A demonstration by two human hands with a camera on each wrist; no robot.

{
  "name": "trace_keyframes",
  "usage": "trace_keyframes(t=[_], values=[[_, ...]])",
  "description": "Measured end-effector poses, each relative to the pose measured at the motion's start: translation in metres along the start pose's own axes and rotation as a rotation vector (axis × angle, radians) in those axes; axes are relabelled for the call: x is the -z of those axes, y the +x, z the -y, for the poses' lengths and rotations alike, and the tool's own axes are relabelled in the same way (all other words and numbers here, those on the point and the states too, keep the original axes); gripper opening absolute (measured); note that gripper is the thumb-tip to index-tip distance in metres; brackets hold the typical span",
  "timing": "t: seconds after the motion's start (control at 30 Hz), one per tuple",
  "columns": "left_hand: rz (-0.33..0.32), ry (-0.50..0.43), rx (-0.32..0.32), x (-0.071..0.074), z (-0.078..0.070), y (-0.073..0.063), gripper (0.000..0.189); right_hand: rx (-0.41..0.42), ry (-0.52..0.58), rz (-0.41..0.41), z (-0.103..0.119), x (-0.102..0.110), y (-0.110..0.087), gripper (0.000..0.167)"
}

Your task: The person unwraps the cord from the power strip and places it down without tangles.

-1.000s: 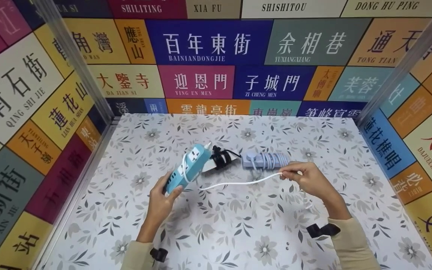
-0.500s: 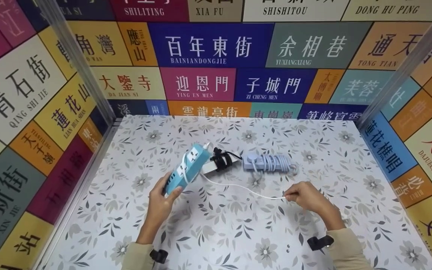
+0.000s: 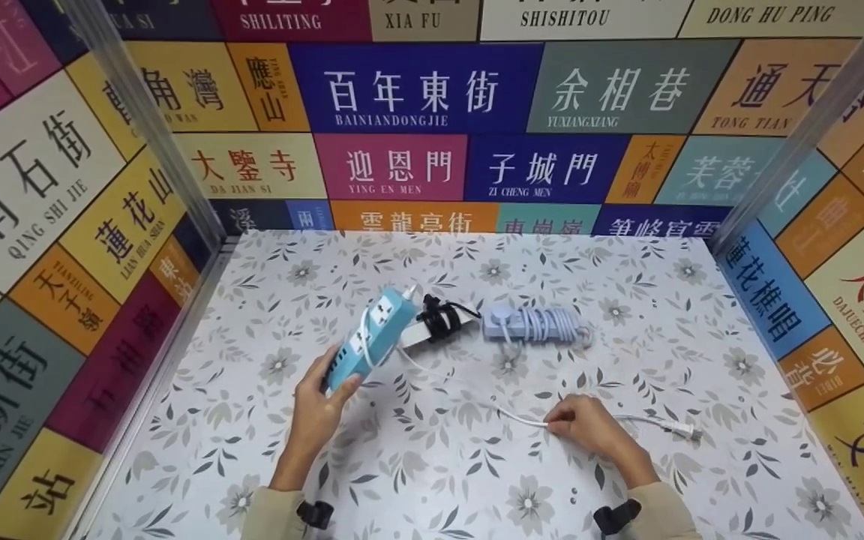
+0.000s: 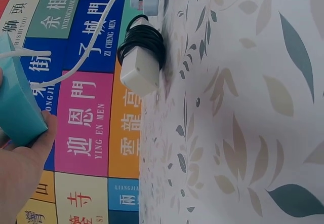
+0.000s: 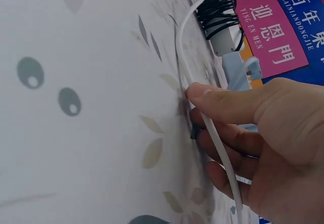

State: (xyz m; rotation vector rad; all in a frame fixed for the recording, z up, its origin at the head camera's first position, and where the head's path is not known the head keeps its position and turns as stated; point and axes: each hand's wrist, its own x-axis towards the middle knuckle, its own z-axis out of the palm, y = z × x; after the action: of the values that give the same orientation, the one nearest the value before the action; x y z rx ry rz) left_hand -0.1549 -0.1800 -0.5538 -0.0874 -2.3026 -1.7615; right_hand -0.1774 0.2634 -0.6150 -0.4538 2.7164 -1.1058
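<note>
My left hand [image 3: 318,401] grips the lower end of a teal power strip [image 3: 394,319], held tilted above the table with its sockets showing. Part of its white cord [image 3: 511,414] wraps round the strip, and the rest runs off to the right. Thumb and fingers of my right hand [image 3: 588,429] pinch this cord low over the table; the right wrist view shows it passing under the thumb and across the palm. Beyond that hand the cord ends in a white plug [image 3: 683,430]. In the left wrist view, only one end of the teal strip [image 4: 20,107] shows.
Behind the teal strip lies a white power strip [image 3: 418,334] wrapped in black cord [image 3: 443,321]. To its right is a lavender-blue power strip [image 3: 496,328] with its cord coiled round it. Sign-patterned walls enclose the flower-printed table [image 3: 432,480] at back and sides.
My right hand has come down and nearer my body, still pinching the white cord. The plug end now shows to its right. My left hand and the teal power strip have hardly moved.
</note>
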Motion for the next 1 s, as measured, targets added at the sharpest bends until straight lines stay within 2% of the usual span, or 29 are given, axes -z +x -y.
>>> trace_keyframes(t=[0.17,0.37,0.57,0.77,0.93,1.0], values=[[-0.003,-0.003,-0.012,0.001,0.000,0.001,0.063,-0.048,0.043,-0.042,-0.002,-0.005,-0.003,0.006],[-0.006,-0.009,-0.006,0.000,0.002,0.001,0.064,-0.087,0.054,-0.010,0.005,-0.003,0.001,0.017],[-0.008,-0.013,-0.016,-0.002,0.004,0.002,0.064,0.008,0.015,-0.023,0.017,-0.008,0.011,0.021],[-0.004,-0.009,-0.008,-0.004,0.004,0.001,0.065,0.072,0.120,-0.033,0.040,-0.028,0.024,0.031],[-0.009,-0.017,0.015,-0.006,0.004,0.002,0.065,0.149,0.157,-0.037,0.061,-0.050,0.039,0.048],[-0.009,-0.016,0.021,-0.006,0.003,0.002,0.064,0.155,0.174,-0.039,0.067,-0.058,0.045,0.052]])
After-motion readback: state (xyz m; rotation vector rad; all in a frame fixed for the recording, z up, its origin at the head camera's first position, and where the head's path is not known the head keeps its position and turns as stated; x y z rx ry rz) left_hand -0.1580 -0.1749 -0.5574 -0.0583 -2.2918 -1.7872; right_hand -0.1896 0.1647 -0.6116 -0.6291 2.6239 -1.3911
